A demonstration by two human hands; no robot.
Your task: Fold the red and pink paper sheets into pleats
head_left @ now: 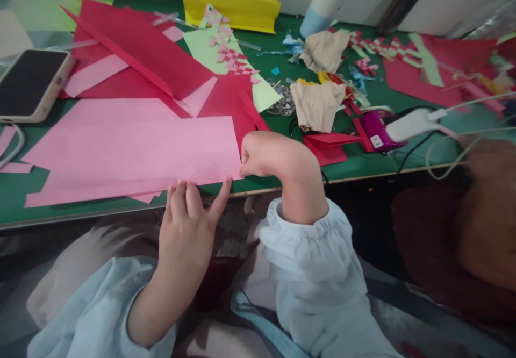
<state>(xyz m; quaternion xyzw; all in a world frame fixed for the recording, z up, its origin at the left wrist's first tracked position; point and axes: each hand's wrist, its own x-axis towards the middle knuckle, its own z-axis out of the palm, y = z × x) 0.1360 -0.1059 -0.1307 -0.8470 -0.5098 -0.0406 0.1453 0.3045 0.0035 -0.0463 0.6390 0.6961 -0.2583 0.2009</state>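
A large pink paper sheet (141, 143) lies along the table's front edge, with a narrow strip folded along its near side. My left hand (186, 221) rests its fingertips on that near edge, thumb stretched apart toward the right; it is open. At the sheet's lower right corner, my right hand (278, 156) is bent at the wrist with its fingers curled closed on the paper corner. Its fingertips are partly hidden behind the hand. Red paper (153, 51) lies just beyond the pink sheet, one piece folded over. Smaller pink scraps (147, 197) stick out beneath the near edge.
A phone (34, 84) lies at the left. Behind are folded yellow card (229, 11), woven paper fish (226, 41) and a white-blue bottle (328, 0). To the right sit beige cloth pieces (318, 102) and a purple power socket (381, 129) with cables. Another person's arm (489, 213) is at far right.
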